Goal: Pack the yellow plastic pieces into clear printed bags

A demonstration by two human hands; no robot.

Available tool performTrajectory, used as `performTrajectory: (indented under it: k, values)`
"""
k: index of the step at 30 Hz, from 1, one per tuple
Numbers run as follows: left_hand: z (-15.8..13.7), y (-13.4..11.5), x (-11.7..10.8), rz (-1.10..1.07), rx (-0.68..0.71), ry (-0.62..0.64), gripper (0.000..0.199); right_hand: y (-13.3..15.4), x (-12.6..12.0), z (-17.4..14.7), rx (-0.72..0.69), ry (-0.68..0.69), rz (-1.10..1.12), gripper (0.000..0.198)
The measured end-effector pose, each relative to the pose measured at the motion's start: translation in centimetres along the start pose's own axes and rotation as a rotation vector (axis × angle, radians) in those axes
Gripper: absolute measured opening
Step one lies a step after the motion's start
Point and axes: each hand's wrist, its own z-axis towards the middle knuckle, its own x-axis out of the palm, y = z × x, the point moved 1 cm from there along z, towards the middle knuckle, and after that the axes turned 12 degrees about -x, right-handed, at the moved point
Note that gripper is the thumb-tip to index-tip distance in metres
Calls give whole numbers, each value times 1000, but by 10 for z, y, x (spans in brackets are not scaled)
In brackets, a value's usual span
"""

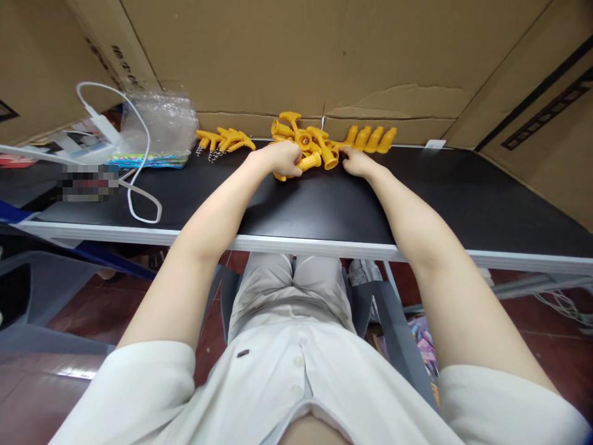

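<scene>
My left hand (286, 159) is closed at the left of a pile of yellow plastic corkscrew parts (304, 139). A ribbed yellow sleeve (309, 161) sticks out beside its thumb; the hand hides most of what its fingers grip. At the right of the pile, my right hand (360, 162) has its fingers curled by a yellow piece, and what they hold is hidden. Farther right, several yellow sleeves (372, 139) stand upright in a row. To the left lie several yellow corkscrew handles (230, 139) with metal spirals.
Clear plastic bags (160, 123) sit on colourful packets (148, 161) at the left of the black tabletop (315, 213). A looped white cable (147, 139) hangs over the table there. Cardboard (343, 55) walls the back and sides. A white tag (435, 144) is at the back edge.
</scene>
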Motion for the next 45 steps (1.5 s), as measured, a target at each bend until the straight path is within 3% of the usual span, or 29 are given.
performTrajectory:
  k: [5, 11, 17, 24, 30, 36, 41, 45]
  values:
    - [-3, -1, -8, -45, -15, -82, 19, 11, 1, 1, 68, -9, -15, 59]
    - [-9, -6, -16, -93, 7, -268, 26, 65, -33, -8, -80, -271, -156, 60]
    - [-18, -9, -23, -115, 54, -329, 30, 110, -40, -15, -380, -146, -213, 55]
    - [-21, -8, -27, -94, 27, -443, 37, 103, -31, -9, -374, -91, -275, 50]
    - [-18, -1, -26, -171, -103, -373, 47, 99, -29, -7, -366, -124, -204, 52]
    - [-15, -1, -20, -133, -116, -355, 42, 86, -24, 1, -373, -146, -251, 54]
    - [-11, 1, -20, -173, -163, -327, 39, 106, -38, -9, -345, -146, -361, 41]
    - [-3, 3, -17, -244, -215, -251, 35, 119, -46, -16, -358, -143, -426, 44]
